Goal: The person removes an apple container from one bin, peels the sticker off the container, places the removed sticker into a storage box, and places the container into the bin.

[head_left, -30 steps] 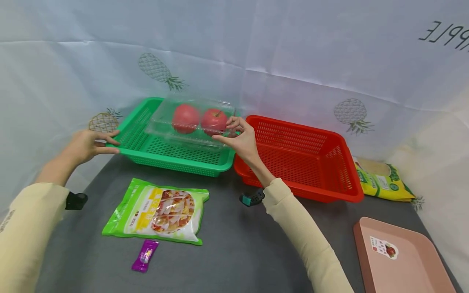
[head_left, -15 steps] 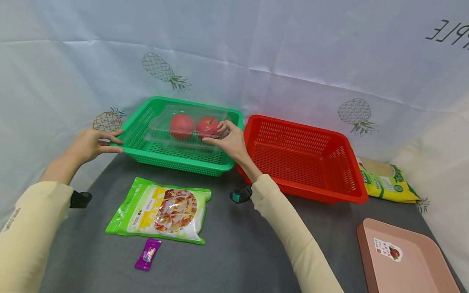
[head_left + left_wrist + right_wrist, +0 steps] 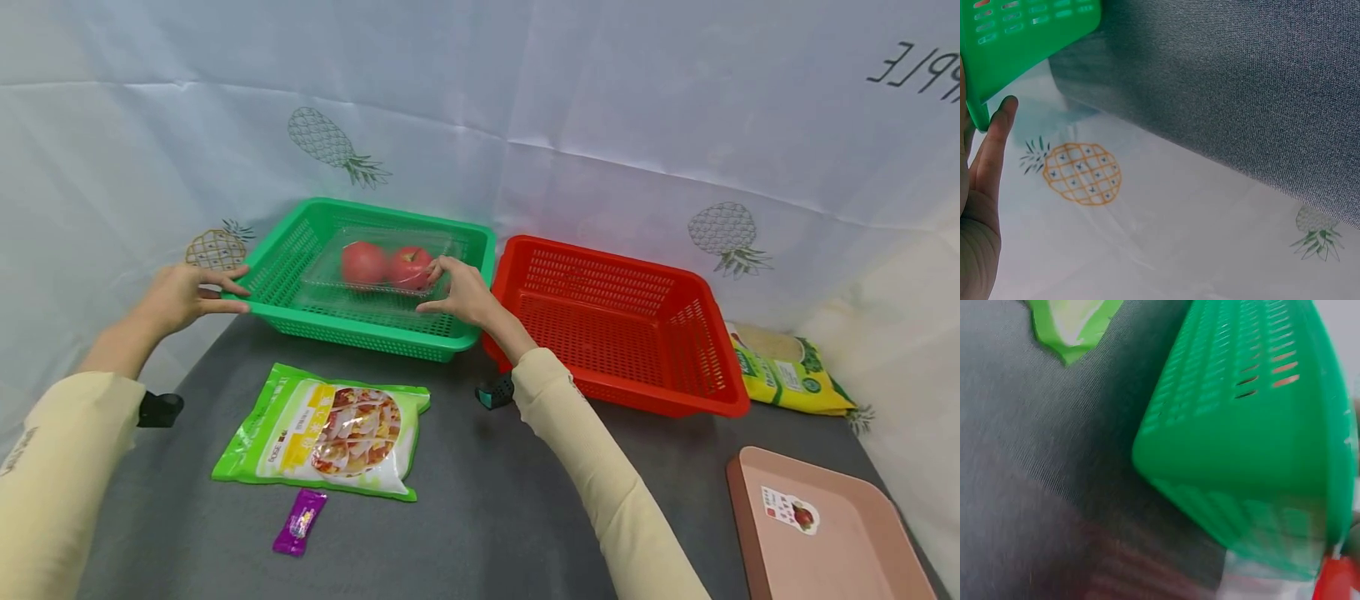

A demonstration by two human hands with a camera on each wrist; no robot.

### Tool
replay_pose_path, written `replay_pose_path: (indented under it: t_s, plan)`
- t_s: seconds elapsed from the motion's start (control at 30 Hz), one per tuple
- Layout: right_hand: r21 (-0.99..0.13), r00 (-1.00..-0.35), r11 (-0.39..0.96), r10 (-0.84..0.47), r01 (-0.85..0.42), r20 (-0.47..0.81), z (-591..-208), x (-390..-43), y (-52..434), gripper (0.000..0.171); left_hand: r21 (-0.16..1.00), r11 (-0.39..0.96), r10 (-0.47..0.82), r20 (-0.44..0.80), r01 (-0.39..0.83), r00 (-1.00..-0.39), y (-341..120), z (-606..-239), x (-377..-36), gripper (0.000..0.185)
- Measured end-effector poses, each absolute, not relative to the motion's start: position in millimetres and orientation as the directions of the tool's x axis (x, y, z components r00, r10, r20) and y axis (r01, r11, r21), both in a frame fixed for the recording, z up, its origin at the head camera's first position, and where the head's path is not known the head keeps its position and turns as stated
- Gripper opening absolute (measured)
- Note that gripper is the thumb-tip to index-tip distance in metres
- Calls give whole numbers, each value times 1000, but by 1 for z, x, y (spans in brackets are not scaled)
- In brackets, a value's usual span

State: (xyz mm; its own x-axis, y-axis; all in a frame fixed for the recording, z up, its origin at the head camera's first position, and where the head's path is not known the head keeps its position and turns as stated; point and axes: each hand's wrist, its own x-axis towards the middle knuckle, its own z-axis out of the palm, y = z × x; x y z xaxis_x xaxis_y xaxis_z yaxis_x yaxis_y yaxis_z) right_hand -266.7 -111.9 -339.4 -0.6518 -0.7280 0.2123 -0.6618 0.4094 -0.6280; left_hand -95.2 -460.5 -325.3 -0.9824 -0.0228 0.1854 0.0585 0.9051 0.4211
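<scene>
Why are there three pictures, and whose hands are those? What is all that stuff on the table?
Those are a person's two bare hands. One camera sits on the person's head and looks down at everything. Two more sit on the wrists, so their pictures are very close up and a bit blurry.

In the head picture, the left hand holds the rim of the green basket. The left wrist picture shows that same green corner from below. The right hand touches a clear box lying in the green basket, with two red apples inside it.

Beside it stands a red basket. On the grey table lie a green snack bag, a little purple packet, a yellow bag and a pink tray.
</scene>
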Motion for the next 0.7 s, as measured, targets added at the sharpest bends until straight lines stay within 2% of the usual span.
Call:
replay_pose_path:
  t_s: [0.17,0.3,0.47,0.7]
  plan:
    - [-596,-707,530,-701,-604,93,-332,-261,-117,40,417,908,-36,179,43,-983,-462,-324,-94,23]
    - [-604,-765,589,-641,-537,56,-330,-253,-124,36,434,900,-51,164,26,-985,-463,-324,-93,24]
    - [-675,-822,593,-569,-439,35,-332,-251,-130,30,434,901,-72,149,0,-986,-464,-324,-91,24]
    - [-726,-852,578,-523,-373,21,-334,-256,-132,30,450,893,-68,122,-6,-990,-462,-324,-93,25]
